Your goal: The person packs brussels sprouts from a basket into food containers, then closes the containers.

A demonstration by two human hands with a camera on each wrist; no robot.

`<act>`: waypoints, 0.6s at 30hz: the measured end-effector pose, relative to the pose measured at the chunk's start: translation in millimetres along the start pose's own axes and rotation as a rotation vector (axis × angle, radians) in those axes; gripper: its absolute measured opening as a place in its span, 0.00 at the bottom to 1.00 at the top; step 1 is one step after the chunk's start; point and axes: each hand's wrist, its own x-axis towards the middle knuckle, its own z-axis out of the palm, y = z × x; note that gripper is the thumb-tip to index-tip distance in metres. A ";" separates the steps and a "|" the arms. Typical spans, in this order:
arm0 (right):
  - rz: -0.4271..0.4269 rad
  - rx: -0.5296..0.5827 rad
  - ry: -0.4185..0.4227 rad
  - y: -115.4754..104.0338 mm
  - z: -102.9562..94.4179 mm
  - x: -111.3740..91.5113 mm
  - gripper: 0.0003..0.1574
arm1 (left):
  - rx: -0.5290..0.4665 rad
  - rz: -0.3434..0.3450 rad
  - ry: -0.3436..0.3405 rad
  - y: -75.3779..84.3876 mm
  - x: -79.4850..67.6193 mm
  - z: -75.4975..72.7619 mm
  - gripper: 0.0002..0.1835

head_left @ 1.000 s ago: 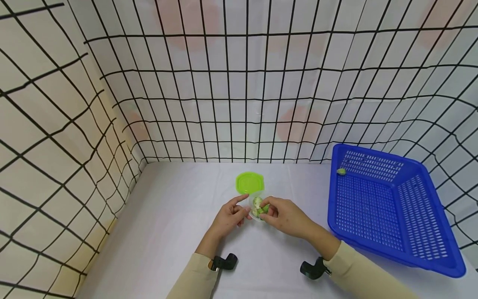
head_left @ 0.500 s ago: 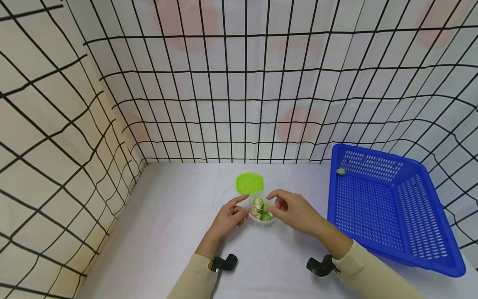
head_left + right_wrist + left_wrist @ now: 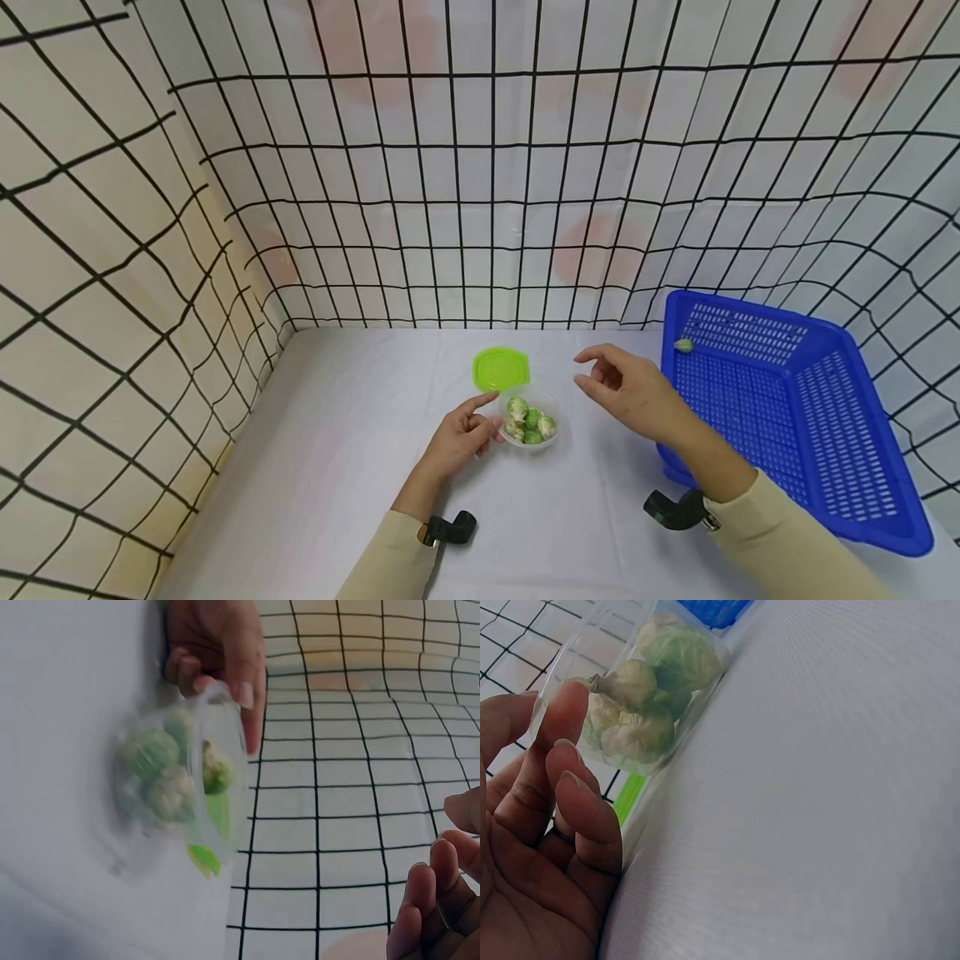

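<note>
A clear plastic container (image 3: 553,402) on the white table holds several Brussels sprouts (image 3: 533,418). My left hand (image 3: 463,433) is at its left side. Thumb and curled fingers meet the container's rim, and the index finger stretches along the far side, as the right wrist view also shows. My right hand (image 3: 633,392) is raised to the right of the container, thumb and index finger apart with nothing between them. In the right wrist view its fingertips (image 3: 442,859) show at the right edge. A bright green lid (image 3: 500,369) lies just behind the container.
A large blue plastic basket (image 3: 783,437) stands on the right, partly behind my right forearm. One Brussels sprout (image 3: 683,345) lies in its far left corner. Black wire mesh (image 3: 495,200) walls the table at the back and sides.
My right hand has left the sprouts in the container and moved right and away toward the basket. More sprouts are now uncovered. My left hand has stayed at the container.
</note>
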 end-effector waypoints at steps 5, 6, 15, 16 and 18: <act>0.020 -0.042 0.058 7.6 -18.7 2.3 0.19 | 0.002 -0.001 -0.001 -0.4 0.0 0.1 0.29; 0.024 -0.048 0.069 9.8 -22.3 3.0 0.20 | 0.002 -0.001 -0.002 -0.7 0.1 0.0 0.29; 0.066 -0.065 0.162 35.1 -51.5 7.6 0.24 | 0.002 -0.006 -0.009 -1.7 0.8 -0.6 0.28; 0.071 -0.067 0.172 38.3 -54.3 7.9 0.25 | -0.001 -0.007 -0.010 -1.8 0.9 -0.7 0.28; 0.083 -0.072 0.189 44.7 -59.7 8.5 0.26 | -0.004 -0.009 -0.011 -1.9 1.2 -0.8 0.28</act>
